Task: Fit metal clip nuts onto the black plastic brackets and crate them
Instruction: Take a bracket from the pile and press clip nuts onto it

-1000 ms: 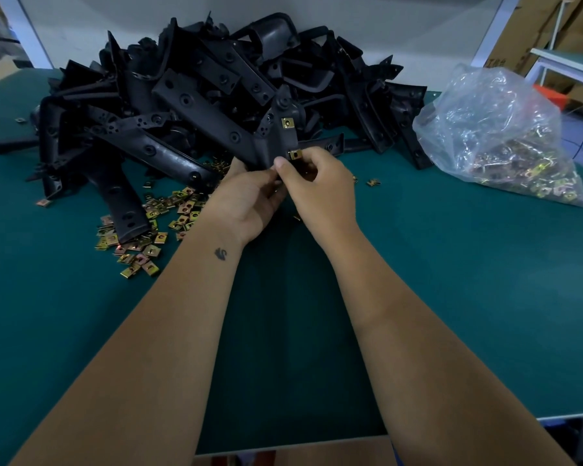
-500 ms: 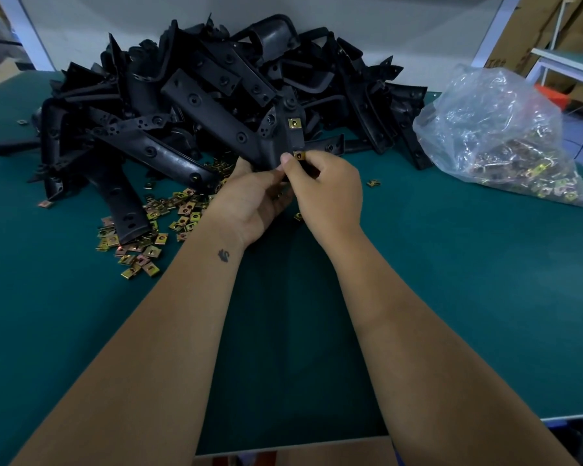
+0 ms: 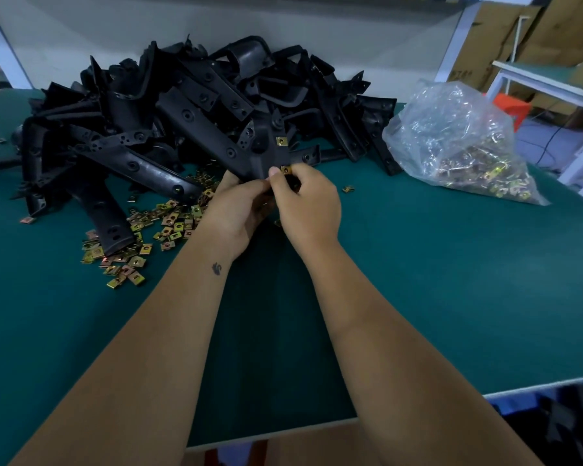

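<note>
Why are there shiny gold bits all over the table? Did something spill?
It looks that way. Loose clip nuts lie scattered on the green table beside the bracket pile, with strays at and, while more sit in the plastic bag.

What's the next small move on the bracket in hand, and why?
Probably push the lower clip nut fully home with the right hand while the left hand steadies the bracket. One clip nut already sits higher on that bracket, and the right thumb and fingers pinch the second at the bracket's edge. Whether it is seated cannot be told.
</note>
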Demonstrator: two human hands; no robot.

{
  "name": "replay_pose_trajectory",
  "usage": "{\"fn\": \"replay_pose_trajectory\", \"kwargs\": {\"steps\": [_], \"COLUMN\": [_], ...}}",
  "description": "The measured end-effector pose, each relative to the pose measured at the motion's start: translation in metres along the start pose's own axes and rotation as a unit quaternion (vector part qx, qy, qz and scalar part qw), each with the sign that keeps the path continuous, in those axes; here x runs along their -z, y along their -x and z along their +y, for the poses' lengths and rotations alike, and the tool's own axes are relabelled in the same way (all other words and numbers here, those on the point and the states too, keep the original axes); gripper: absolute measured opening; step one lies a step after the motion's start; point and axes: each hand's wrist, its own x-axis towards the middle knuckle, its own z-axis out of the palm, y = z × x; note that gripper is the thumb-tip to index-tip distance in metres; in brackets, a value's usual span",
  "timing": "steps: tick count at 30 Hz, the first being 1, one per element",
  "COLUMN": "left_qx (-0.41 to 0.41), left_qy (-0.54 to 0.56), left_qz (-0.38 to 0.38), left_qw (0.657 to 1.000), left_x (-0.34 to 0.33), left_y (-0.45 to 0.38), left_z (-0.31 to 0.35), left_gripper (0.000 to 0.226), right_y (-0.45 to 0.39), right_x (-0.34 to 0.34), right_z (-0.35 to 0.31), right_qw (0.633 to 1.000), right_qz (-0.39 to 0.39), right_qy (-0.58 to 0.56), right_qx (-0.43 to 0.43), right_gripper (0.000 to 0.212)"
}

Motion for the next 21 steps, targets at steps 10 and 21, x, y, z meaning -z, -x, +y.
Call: {"fn": "replay_pose_trajectory", "kwargs": {"steps": [10,21], "left_qx": [0.034,0.034], "left_qy": [-0.033,-0.156], "left_qz": [0.090,-0.091], "left_qw": [0.995,0.983], "left_x": [-0.053,-0.172], "left_y": [0.028,0.088], "left_z": [-0.006,-0.047], "left_gripper": [0.011,0.014], "right_y": [0.024,0.054], "right_x": [0.026,0.135], "right_z": [-0.004,0.027], "right_qw": [0.972,0.871], "right_qz": [0.086,0.318], "right_qy": [-0.176,-0.307], "right_qx": [-0.129,-0.216], "right_gripper": [0.018,0.013]}}
